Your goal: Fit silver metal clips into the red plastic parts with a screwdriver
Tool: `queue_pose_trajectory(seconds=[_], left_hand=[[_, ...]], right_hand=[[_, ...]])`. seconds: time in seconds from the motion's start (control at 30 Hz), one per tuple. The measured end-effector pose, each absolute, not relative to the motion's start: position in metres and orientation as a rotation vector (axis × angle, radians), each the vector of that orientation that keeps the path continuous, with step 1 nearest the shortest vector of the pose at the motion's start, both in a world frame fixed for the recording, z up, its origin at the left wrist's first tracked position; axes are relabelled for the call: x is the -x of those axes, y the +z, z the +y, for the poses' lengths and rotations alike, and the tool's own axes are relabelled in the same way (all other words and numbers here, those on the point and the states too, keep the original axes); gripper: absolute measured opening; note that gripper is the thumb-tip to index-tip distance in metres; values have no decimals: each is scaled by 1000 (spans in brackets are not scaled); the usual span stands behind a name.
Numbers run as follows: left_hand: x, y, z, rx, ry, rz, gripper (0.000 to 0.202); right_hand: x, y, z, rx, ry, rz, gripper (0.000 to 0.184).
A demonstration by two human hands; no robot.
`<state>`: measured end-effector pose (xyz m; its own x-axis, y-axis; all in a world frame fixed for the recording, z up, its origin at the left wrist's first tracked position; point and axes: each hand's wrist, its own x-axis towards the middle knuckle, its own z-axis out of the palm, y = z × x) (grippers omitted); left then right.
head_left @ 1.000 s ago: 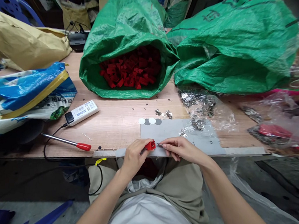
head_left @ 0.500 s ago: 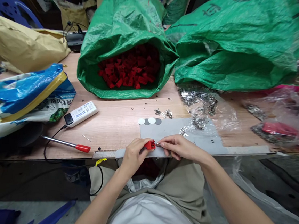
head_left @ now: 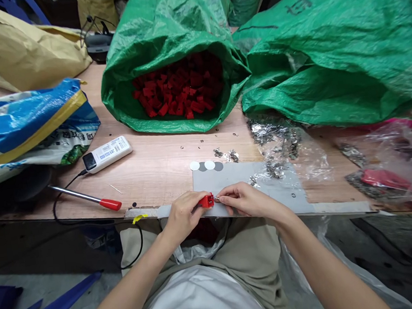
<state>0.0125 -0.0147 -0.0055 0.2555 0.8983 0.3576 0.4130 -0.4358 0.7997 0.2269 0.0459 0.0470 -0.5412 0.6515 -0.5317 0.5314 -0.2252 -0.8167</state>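
Note:
My left hand [head_left: 184, 213] is closed round a small red plastic part [head_left: 207, 201] at the table's near edge, over a grey sheet [head_left: 244, 177]. My right hand [head_left: 241, 200] pinches a tiny metal piece [head_left: 217, 199] against the right side of that red part. An open green sack [head_left: 168, 57] behind holds several more red parts [head_left: 178, 89]. Loose shiny metal pieces [head_left: 275, 141] lie in clear plastic to the right of my hands.
A red-handled screwdriver [head_left: 87, 198], a white remote [head_left: 107, 153] and a black cable lie to the left. A blue and white bag [head_left: 26, 127], a brown paper sack [head_left: 19, 45], a second green sack [head_left: 330, 52] and clear bags with red parts [head_left: 384, 177] crowd the wooden table [head_left: 156, 163].
My right hand has closed in leftwards, bringing the metal piece up against the red part. The view has tilted slightly downward.

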Motion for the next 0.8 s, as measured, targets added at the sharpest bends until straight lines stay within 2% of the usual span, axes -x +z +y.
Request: queue_pose_trajectory(seconds=[0.2, 0.4, 0.8], left_hand=[[-15, -6, -17, -1991, 1130, 1221, 28], [-14, -6, -16, -1990, 1124, 1206, 28], [-12, -6, -17, -2012, 1127, 1182, 29]], right_hand=[[-224, 48, 45, 1446, 1819, -1925, 34], [-227, 47, 42, 1445, 2037, -1724, 40], [-230, 41, 46, 1396, 2127, -1687, 37]])
